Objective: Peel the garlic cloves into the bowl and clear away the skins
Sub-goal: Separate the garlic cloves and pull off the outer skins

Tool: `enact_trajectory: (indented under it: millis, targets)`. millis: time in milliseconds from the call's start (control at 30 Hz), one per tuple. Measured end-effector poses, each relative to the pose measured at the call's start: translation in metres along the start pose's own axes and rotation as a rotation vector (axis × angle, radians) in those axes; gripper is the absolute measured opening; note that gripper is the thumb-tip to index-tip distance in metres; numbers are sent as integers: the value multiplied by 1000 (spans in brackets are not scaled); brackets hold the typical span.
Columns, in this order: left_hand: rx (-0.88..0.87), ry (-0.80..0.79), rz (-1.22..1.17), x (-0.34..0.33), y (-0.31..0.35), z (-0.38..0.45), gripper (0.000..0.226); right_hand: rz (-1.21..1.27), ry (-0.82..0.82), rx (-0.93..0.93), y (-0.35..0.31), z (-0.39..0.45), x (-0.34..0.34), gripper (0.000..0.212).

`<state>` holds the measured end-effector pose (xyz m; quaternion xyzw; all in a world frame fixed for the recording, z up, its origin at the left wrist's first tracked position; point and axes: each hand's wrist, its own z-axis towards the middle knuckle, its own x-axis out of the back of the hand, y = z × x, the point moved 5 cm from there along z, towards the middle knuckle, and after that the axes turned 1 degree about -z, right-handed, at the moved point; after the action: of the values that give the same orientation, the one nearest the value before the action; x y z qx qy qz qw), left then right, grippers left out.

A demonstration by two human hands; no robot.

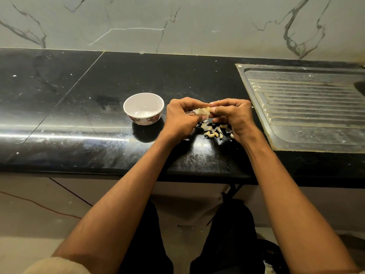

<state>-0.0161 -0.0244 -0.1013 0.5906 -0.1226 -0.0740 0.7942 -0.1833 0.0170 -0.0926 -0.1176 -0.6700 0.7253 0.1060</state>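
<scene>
A small white bowl point(143, 108) with a flower pattern on its outside stands on the black counter, and I cannot see any clove inside it. Just right of the bowl, my left hand point(180, 117) and my right hand point(233, 115) meet above the counter. Both pinch one garlic clove point(203, 111), with a strip of pale skin hanging from it. Under and between the hands lies a little heap of garlic cloves and loose skins point(214, 131), partly hidden by my right hand.
A steel sink drainboard point(308, 107) is set into the counter point(79, 107) at the right, close to my right hand. A marble wall point(177, 22) backs the counter. The counter's front edge runs just below my forearms.
</scene>
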Motion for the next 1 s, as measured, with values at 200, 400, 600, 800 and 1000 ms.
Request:
enact_trajectory:
  millis: [200, 400, 600, 800, 1000]
  targets:
    - [-19, -20, -40, 1, -2, 1, 31, 39, -42, -22, 1, 1, -2, 13]
    - [-5, -13, -32, 1, -2, 2, 34, 32, -63, -21, -1, 1, -3, 17]
    - [-13, -21, -22, 0, 2, 1, 36, -37, -86, 15, -1, 2, -4, 22]
    - [-9, -26, -10, 0, 1, 2, 37, -146, -53, 95, -5, -2, -5, 19]
    - [1, -45, -7, -2, 3, 0, 34, -199, -41, 112, -5, -2, -6, 20]
